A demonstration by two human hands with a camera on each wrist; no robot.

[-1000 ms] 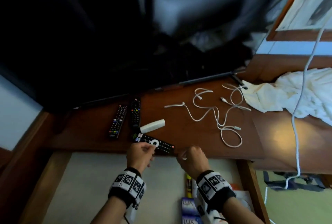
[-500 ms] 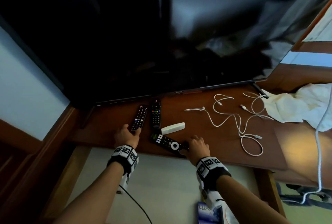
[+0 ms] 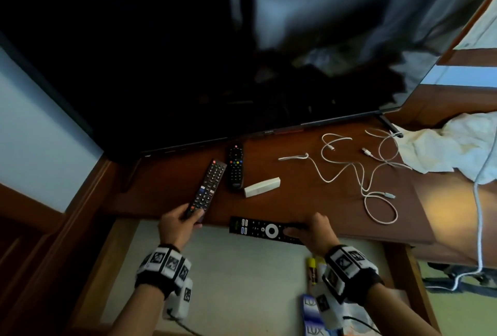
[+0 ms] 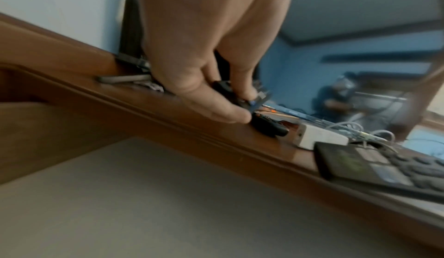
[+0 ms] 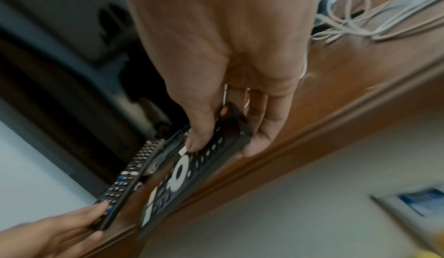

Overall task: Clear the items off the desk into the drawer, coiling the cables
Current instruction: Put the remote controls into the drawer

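Note:
My left hand (image 3: 178,221) grips the near end of a long black remote (image 3: 207,187) that lies on the brown desk (image 3: 295,201). My right hand (image 3: 313,230) holds a black remote with a white ring button (image 3: 265,229) at the desk's front edge, thumb on its keys (image 5: 199,140). A second black remote (image 3: 235,166) and a white stick remote (image 3: 262,187) lie farther back. Tangled white cables (image 3: 357,168) sprawl across the desk's right side. Below, the open drawer (image 3: 236,282) shows its pale bottom.
A large dark TV (image 3: 215,53) stands at the back of the desk. A white cloth (image 3: 451,147) lies at the right with a thick white cord (image 3: 478,214) hanging down. Soap boxes (image 3: 312,317) and a yellow tube (image 3: 312,271) lie in the drawer's right side.
The ring-button remote has been drawn to the desk's front edge by my right hand. My left hand has closed around the long remote's near end, pulling it nearer.

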